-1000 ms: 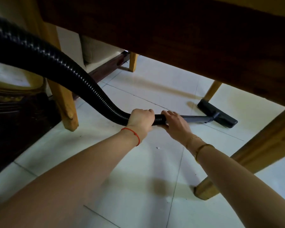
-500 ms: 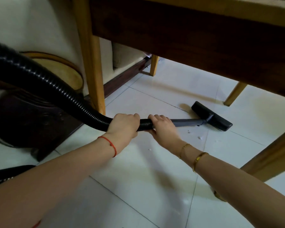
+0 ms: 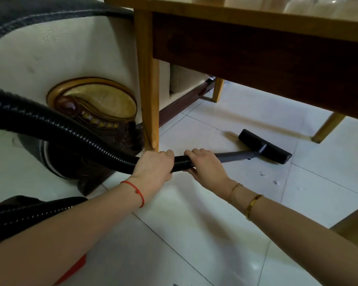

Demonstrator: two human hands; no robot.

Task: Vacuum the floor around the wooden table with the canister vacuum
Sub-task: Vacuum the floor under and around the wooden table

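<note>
- Left hand [image 3: 153, 165]: grip clamped around the black ribbed hose [image 3: 66, 131], fingers curled over the top; red string on the wrist.
- Right hand [image 3: 206, 166]: grip clamped where the hose joins the grey tube [image 3: 235, 156], just beside the left hand; two gold bracelets on the wrist.
- The tube runs forward and right from the right-hand grip to the black floor head [image 3: 265, 146], which lies flat on the white tiled floor [image 3: 194, 234], well ahead of both hands, beneath the wooden table [image 3: 256, 44].
- The hose trails back and left from the left-hand grip.
- Small specks [image 3: 276, 182] lie on the tiles near the floor head, on the near side.
- A table leg [image 3: 149, 96] stands just behind the left hand.
</note>
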